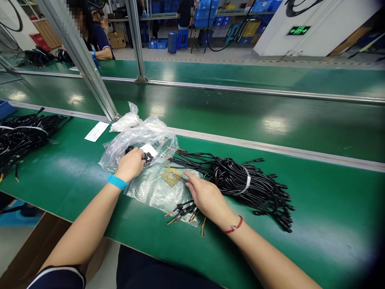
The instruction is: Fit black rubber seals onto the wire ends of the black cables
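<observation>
My left hand (130, 163) reaches into the mouth of a clear plastic bag (112, 150), fingers curled down among small black parts (147, 156). Whether a part is pinched there is hidden. Between the thumb and fingers of my right hand (209, 196) is a thin black cable (183, 179), its end over a yellow sponge (171, 176) with a round hole. Below that hand lie several black cable ends (183, 210) with small black pieces on them and bare coloured wires. Right of it rests a large bundle of black cables (231, 176) bound by a white tie.
Another cable bundle (27, 132) lies at the left, near a white paper slip (96, 131). A metal post (90, 76) rises behind the bag. Beyond a pale rail (240, 142) runs a green belt (216, 108). A co-worker (100, 40) sits across at the far left.
</observation>
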Tool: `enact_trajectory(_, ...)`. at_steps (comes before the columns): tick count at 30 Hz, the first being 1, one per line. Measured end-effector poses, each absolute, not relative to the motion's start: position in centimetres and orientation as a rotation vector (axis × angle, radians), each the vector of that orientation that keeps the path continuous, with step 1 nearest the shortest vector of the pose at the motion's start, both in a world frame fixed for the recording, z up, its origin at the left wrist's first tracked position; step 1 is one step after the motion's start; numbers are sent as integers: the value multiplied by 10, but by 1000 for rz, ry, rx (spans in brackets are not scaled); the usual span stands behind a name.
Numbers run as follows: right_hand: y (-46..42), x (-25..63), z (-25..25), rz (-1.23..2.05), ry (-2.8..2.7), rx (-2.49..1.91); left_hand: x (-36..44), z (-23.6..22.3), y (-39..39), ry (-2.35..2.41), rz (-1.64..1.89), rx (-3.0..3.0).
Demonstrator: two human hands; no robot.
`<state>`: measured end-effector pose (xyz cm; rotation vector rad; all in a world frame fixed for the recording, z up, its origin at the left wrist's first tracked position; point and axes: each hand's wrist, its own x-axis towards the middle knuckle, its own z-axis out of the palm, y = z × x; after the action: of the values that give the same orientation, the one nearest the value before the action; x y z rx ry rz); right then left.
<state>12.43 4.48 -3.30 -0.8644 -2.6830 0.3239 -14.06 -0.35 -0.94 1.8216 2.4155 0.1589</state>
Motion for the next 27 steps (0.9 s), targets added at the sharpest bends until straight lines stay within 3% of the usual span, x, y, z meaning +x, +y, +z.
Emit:
enact_trajectory(5,41,114,-27,127,-2828,-874,-141,-6,-9,2428,215,1825)
enact_trajectory(9,43,105,-18,10,-2946,-814,-139,0,-18,2417,456,1711)
enact_trajectory(15,53,106,-22,202,-2976,-952,-125,14,-31,2141,928,1532)
enact_trajectory(24,51,101,-16,248,-2887,-1023,-91,19,-15,1625,1206,1252)
enact_trajectory(27,51,114,-2,430,-2694,-994,-82,18,-6,1454,1315,1005)
